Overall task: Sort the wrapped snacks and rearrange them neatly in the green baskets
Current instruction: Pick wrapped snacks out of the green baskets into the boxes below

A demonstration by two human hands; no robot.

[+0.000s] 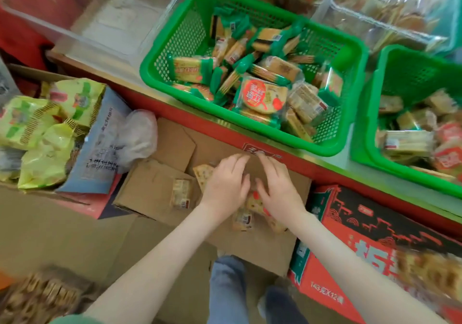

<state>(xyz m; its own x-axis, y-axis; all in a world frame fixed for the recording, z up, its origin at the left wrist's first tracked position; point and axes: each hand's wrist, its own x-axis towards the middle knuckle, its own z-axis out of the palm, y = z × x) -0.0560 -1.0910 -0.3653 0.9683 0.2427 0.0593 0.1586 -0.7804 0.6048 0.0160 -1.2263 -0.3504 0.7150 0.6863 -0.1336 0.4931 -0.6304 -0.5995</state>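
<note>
The left hand and the right hand lie palm down, side by side, in the lower middle of the frame. The left hand's fingers are nearly straight and close together, laid over a cracker pack. The right hand's fingers are also straight and together, over a red-marked pack. The thumbs almost meet, and what they do underneath is hidden. A further pack lies between the wrists, and a lone pack lies apart to the left. All rest on the brown flaps of a cardboard box.

Just above the fingertips is the red front of a counter, slanting from mid left to lower right. On its top, in the upper middle, a green basket holds a loose heap of green-ended biscuit packs lying every way, with a round red-labelled pack near its front. Just beside it, at the right edge, a second basket holds pale and red packs. Behind them are a clear bin at upper left and another bin at upper right.

Left of the hands are yellow-green bags and a crumpled plastic bag. A red carton sits close by the right forearm. Bare cardboard spreads across the lower left.
</note>
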